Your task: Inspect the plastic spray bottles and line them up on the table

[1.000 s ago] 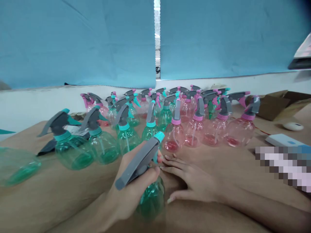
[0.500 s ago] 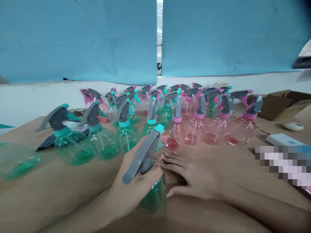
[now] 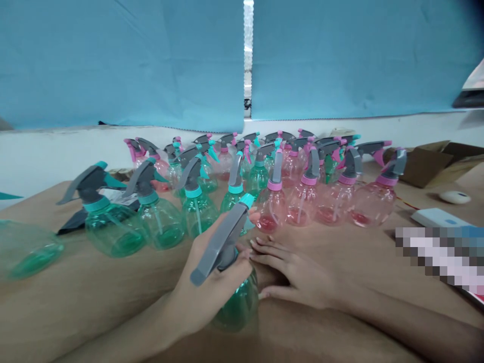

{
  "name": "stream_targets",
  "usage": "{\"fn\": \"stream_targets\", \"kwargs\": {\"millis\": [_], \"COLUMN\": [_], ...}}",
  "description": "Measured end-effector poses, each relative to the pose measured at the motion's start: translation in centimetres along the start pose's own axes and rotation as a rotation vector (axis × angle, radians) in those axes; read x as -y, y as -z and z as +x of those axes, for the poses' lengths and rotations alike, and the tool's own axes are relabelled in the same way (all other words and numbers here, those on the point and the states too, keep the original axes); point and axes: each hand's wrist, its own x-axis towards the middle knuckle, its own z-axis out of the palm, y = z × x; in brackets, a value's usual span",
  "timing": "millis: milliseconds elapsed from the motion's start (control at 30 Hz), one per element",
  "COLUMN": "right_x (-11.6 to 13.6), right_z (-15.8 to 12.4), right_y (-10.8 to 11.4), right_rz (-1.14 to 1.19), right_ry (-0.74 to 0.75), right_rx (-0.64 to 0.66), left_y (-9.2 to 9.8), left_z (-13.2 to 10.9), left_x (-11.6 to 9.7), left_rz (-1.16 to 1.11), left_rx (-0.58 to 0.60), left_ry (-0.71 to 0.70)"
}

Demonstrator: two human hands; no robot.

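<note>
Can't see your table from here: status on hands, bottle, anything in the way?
Left hand gripping green spray bottle near its neck. Right hand open, palm down, beside the bottle. Other spray bottles standing close beyond.

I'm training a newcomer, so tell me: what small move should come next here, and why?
Probably bring the right hand to the round, translucent green plastic spray bottle, to steady its body: the left hand grips it near the top, while the right lies spread on the brown tabletop beside it.

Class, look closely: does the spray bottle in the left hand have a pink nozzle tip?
No, the nozzle tip on the green bottle in the left hand is turquoise.
</note>
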Motion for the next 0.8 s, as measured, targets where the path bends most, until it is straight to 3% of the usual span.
{"fn": "stream_targets", "kwargs": {"millis": [533, 800], "right_x": [0.00, 0.11], "right_z": [-0.06, -0.03], "right_y": [0.05, 0.20], "right_rz": [0.006, 0.016], "right_ry": [-0.006, -0.006], "right_rx": [-0.001, -0.014], "left_y": [0.13, 0.29], "left_z": [-0.26, -0.17], "left_x": [-0.34, -0.47], "left_rz": [0.093, 0.016], "left_rx": [-0.006, 0.030], "left_ry": [0.035, 0.044]}}
